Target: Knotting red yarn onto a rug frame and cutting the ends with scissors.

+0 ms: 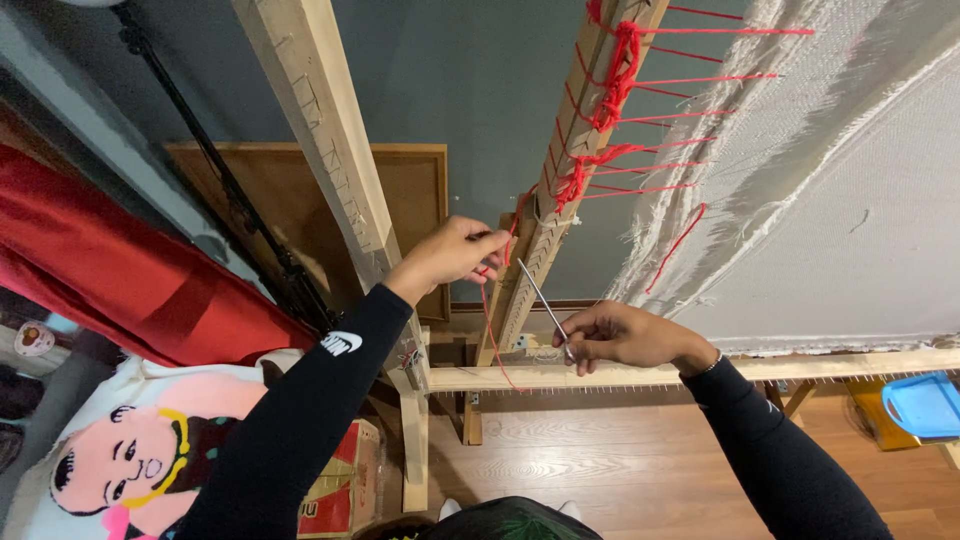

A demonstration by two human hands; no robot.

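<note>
Head view: at the centre of the frame the left hand (452, 252) is pinched shut on a strand of red yarn (489, 310), which hangs down from the fingers past the lower wooden rail (640, 372); the right hand (622, 335), just right of centre, is closed around the lower end of a long metal needle (540, 303), whose thin shaft slants up and left toward the left hand; the needle's tip ends close to the yarn, though whether the strand passes through its eye is too small to tell. Above both hands, in the upper middle, a slanted wooden frame bar (560, 170) carries red lacing (610, 90) that runs rightward into the frayed edge of a white cloth (850, 200) filling the upper right; a second bare beam (320, 130) crosses the upper left.

By the look of it, the step in hand is lacing the cloth edge to the frame, paused between stitches with the yarn drawn taut; the next move would call for steady tension from the left hand while the needle is guided to the cloth edge beneath the lowest red stitch.
</note>
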